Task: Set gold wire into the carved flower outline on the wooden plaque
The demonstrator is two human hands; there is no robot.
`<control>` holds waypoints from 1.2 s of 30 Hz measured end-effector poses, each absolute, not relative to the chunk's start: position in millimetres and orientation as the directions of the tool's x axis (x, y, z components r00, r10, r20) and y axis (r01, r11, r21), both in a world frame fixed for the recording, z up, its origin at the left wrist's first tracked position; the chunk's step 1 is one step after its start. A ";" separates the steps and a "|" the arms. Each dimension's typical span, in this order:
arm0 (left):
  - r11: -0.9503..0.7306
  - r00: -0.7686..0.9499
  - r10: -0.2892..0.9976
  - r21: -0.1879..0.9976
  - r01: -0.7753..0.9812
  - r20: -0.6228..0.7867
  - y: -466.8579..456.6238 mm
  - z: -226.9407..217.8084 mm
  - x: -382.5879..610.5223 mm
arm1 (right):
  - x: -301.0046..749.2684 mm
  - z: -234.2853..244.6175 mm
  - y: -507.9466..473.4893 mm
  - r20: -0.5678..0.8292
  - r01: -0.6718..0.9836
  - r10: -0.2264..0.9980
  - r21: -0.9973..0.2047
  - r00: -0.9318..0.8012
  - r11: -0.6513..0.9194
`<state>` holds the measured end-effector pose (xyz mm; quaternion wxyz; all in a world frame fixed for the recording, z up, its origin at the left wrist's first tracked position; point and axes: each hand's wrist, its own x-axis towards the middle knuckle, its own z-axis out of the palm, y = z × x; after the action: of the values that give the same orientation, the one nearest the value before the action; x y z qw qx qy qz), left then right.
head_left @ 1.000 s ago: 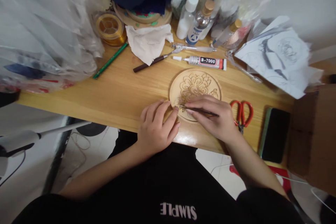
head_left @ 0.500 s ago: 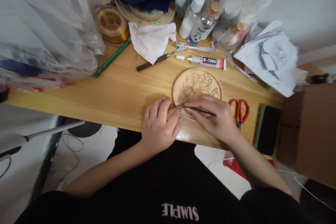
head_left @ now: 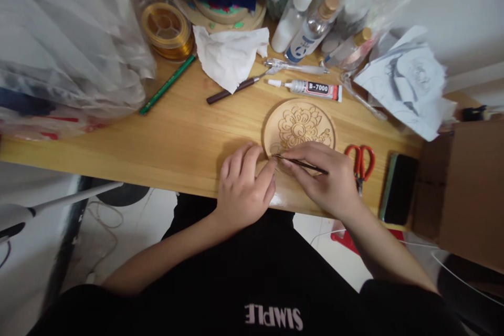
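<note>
A round wooden disc [head_left: 299, 125] with a gold-outlined flower pattern lies near the table's front edge. My right hand [head_left: 325, 181] is closed on thin dark tweezers [head_left: 301, 164], whose tip touches the disc's lower left rim. My left hand [head_left: 244, 189] rests with fingers curled against the disc's left edge, its thumb tip meeting the tweezer tip; I cannot see anything between those fingers.
Behind the disc lie a B-7000 glue tube [head_left: 311, 87], a brown-handled tool [head_left: 232, 91], a crumpled tissue [head_left: 230, 55], a green pencil [head_left: 167, 84] and a gold wire spool [head_left: 167, 29]. Red scissors [head_left: 360, 160] and a phone [head_left: 398, 188] lie right, beside a cardboard box [head_left: 464, 189]. Bottles [head_left: 311, 31] and plastic bags [head_left: 66, 47] crowd the back.
The view has shifted slightly, so the table sits a little further right and lower. Both hands stay at the disc's lower left edge with the tweezers in the same pose.
</note>
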<state>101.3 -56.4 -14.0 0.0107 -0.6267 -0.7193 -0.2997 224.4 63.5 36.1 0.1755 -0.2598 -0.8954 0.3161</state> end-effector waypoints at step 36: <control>-0.086 -0.052 0.916 0.321 0.943 0.398 -43.4 -1.7 83.1 | 228.3 31.9 65.7 0.197 0.309 0.533 -0.631 -0.823 0.711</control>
<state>83.1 -43.4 -1.7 0.0262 -0.6879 -0.6757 -0.2639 228.3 65.7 31.9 0.1859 -0.2322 -0.9062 0.3006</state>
